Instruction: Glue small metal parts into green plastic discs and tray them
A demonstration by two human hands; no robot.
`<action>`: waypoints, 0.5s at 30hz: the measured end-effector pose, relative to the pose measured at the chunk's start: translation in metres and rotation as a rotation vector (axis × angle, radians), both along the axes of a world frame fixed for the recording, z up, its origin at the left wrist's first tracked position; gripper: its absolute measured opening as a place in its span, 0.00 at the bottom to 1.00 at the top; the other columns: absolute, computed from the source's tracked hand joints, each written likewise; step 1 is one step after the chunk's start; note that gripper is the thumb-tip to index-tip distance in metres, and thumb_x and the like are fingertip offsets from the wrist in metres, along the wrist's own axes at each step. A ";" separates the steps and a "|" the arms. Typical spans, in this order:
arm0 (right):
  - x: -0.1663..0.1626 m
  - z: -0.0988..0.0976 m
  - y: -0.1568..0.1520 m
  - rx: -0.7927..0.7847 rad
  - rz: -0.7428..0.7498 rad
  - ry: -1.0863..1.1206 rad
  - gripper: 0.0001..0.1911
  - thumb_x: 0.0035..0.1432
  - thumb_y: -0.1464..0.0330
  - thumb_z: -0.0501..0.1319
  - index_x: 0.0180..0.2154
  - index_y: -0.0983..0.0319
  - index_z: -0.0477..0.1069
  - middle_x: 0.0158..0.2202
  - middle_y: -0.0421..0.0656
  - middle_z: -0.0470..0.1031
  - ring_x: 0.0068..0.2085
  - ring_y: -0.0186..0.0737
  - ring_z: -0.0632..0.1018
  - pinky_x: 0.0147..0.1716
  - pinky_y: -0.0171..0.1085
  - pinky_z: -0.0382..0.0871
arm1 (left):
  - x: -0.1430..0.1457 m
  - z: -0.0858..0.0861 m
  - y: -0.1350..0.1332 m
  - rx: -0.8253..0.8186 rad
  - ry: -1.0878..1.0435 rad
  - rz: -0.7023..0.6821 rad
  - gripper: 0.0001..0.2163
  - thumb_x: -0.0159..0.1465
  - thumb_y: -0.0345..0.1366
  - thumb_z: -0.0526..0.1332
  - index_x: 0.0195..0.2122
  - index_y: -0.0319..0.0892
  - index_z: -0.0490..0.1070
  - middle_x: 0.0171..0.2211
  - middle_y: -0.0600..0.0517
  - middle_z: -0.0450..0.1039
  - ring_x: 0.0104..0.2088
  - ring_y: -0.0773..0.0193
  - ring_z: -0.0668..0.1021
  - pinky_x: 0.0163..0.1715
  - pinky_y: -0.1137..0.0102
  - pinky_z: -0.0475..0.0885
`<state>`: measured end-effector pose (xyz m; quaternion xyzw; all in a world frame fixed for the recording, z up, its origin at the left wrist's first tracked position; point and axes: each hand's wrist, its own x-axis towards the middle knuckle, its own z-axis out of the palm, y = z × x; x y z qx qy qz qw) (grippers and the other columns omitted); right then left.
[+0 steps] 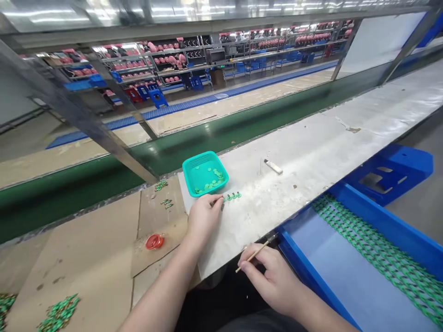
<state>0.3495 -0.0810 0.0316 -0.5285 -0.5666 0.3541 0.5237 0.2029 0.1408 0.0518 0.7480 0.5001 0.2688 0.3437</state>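
My left hand (204, 216) is at the left end of a short row of small green pieces (234, 196) on the white-covered bench. Its thumb and fingers are pinched together; what they grip is too small and partly hidden to make out. Held in my right hand (272, 276), over the bench's front edge, is a thin wooden paintbrush (254, 254) with its dark tip pointing up and right. Just beyond my left hand stands a turquoise basket (187, 177) with flat green discs (209, 185) in it. A small red dish (154, 241) lies left of my left forearm.
Green-and-gold pieces lie in piles (60, 313) on cardboard (104, 235) at left. A blue tray (304, 272) at right holds rows of green pieces (374, 244). A small white tube (273, 166) lies on the bench. A blue stool (408, 159) and green conveyor belt (235, 115) are beyond.
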 end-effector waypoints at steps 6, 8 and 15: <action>-0.007 0.018 -0.004 -0.166 0.213 0.046 0.12 0.81 0.65 0.60 0.40 0.56 0.76 0.36 0.43 0.86 0.37 0.43 0.87 0.38 0.37 0.81 | -0.046 0.033 -0.087 -0.259 -0.185 -0.130 0.22 0.69 0.58 0.73 0.53 0.47 0.90 0.45 0.44 0.88 0.45 0.50 0.87 0.51 0.58 0.84; -0.015 0.021 -0.002 -0.204 0.325 0.038 0.15 0.81 0.65 0.62 0.35 0.56 0.73 0.32 0.41 0.84 0.34 0.42 0.87 0.35 0.36 0.79 | -0.061 0.041 -0.121 -0.415 -0.255 -0.196 0.21 0.66 0.60 0.76 0.40 0.45 0.90 0.36 0.45 0.86 0.39 0.52 0.86 0.45 0.61 0.83; -0.052 0.006 0.013 0.269 0.126 -0.307 0.28 0.75 0.74 0.60 0.71 0.51 0.71 0.36 0.39 0.84 0.31 0.44 0.84 0.33 0.40 0.82 | -0.097 0.026 -0.164 -0.702 -0.486 -0.005 0.33 0.67 0.72 0.68 0.34 0.41 0.81 0.23 0.57 0.62 0.24 0.69 0.60 0.24 0.71 0.57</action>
